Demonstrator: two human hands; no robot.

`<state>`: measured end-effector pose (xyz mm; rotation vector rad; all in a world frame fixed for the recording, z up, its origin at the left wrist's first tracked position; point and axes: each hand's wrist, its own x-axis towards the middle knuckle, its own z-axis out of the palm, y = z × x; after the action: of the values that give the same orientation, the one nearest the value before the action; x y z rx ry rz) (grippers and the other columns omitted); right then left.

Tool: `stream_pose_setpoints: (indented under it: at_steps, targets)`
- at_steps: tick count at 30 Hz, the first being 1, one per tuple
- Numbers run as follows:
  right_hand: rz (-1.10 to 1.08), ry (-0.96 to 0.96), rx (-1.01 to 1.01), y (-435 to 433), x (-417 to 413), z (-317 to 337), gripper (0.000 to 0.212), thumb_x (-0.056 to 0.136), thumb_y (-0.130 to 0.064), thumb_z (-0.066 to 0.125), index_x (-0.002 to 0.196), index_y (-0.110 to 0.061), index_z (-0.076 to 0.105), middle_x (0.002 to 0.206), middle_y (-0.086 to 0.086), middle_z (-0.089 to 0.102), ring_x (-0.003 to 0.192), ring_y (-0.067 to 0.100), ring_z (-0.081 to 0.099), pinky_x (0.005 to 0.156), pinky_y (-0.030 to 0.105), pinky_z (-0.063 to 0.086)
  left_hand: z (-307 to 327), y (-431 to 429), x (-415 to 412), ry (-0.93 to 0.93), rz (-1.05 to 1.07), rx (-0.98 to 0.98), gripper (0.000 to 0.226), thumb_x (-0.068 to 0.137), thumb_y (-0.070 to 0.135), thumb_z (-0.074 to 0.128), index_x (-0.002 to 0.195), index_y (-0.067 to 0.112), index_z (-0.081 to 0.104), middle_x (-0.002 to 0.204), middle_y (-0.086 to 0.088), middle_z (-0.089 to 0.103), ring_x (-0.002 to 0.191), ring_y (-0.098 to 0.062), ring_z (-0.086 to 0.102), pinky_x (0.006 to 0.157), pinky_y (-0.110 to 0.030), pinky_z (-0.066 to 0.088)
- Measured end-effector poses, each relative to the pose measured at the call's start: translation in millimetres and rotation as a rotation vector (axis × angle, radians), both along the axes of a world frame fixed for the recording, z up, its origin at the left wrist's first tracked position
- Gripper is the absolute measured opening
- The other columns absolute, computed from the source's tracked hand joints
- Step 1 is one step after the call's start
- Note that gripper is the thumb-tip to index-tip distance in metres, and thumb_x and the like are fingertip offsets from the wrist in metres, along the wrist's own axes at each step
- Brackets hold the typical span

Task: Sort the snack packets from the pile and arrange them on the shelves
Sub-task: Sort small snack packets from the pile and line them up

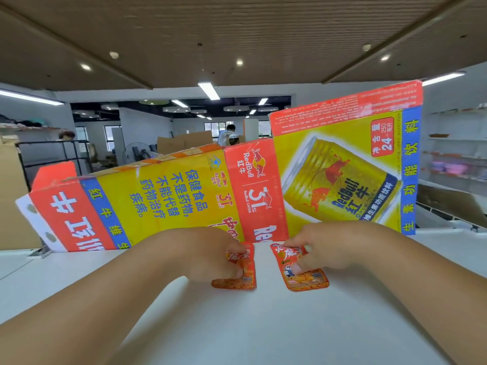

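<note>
White bench (263,325) fills the lower view. It carries everything in play.

An opened-out red and yellow drinks carton (163,196) stands on edge across the far side of the bench, just behind the hands. It walls off the straight-ahead direction.

Shelves (453,154) are in the right background, well apart from the hands and beyond the carton's right end. They are blurred, and what is on them is unreadable. No pile of packets is in sight.

Left hand (210,256) has its fingers curled down over the left packet (237,281), with the thumb tip on its lower part. It grips the packet and hides much of it.

Right hand (324,248) has fingertips at the top edge of the right packet (308,279) and the thumb pressed on its printed face, a pinch hold.

Both packets are small, orange-red and flat on the bench, directly under the hands near its middle. They sit side by side with a narrow strip of bench between them. Their long axes run away from the person, the right one angled slightly.

Judgement: the carry has to go right and outward, around the carton rather than over it. The right hand and its packet are the nearer pair to the shelves, and the left hand would have to cross the body line. Both packets look like the same kind, so they likely share one spot.
</note>
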<state>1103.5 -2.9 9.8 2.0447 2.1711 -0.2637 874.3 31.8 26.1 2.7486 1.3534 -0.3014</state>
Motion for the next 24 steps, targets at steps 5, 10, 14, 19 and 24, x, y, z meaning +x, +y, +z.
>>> stream_pose_setpoints:
  at_steps: [5,10,14,19,24]
  targets:
    - [-0.024,0.008,0.026,6.6,-4.4,-8.4,0.065,0.093,-0.067,0.051,0.152,-0.046,0.034,0.149,-0.011,0.044,0.132,0.018,0.047,0.104,0.035,0.041,-3.7,4.7,-0.6,0.018,-0.011,0.004,0.046,0.107,0.031,0.047,0.153,0.028,0.043,0.15,0.002,0.051,0.133,-0.018,0.051,0.095,-0.023,0.04]
    - [-0.016,-0.028,0.056,11.4,-12.4,-14.1,0.066,0.096,-0.067,0.044,0.155,-0.043,0.028,0.15,-0.005,0.04,0.137,0.022,0.042,0.109,0.038,0.038,-12.7,10.8,0.5,0.009,-0.009,0.016,0.051,0.106,0.044,0.044,0.156,0.038,0.034,0.158,0.008,0.042,0.14,-0.018,0.044,0.107,-0.028,0.038]
    - [-0.003,-0.066,0.06,11.8,-14.4,-16.1,0.065,0.097,-0.068,0.038,0.156,-0.044,0.024,0.154,-0.003,0.036,0.14,0.026,0.038,0.111,0.041,0.036,-21.2,16.6,0.6,0.028,0.021,0.048,0.056,0.105,0.056,0.039,0.157,0.051,0.02,0.165,0.013,0.027,0.148,-0.02,0.034,0.116,-0.035,0.034]
    - [-0.004,-0.092,0.043,12.1,-14.3,-16.5,0.066,0.097,-0.069,0.035,0.157,-0.045,0.019,0.156,-0.002,0.033,0.141,0.027,0.035,0.113,0.043,0.035,-22.0,15.9,3.8,0.035,0.023,0.073,0.055,0.105,0.056,0.038,0.157,0.05,0.02,0.165,0.012,0.029,0.147,-0.02,0.034,0.115,-0.034,0.034]
    - [-0.003,-0.084,0.045,13.0,-14.0,-16.1,0.066,0.097,-0.069,0.036,0.156,-0.046,0.019,0.156,-0.005,0.032,0.142,0.026,0.035,0.113,0.043,0.034,-25.5,19.2,4.1,0.016,0.026,0.083,0.054,0.106,0.053,0.037,0.157,0.047,0.023,0.163,0.012,0.032,0.146,-0.02,0.036,0.114,-0.034,0.035]
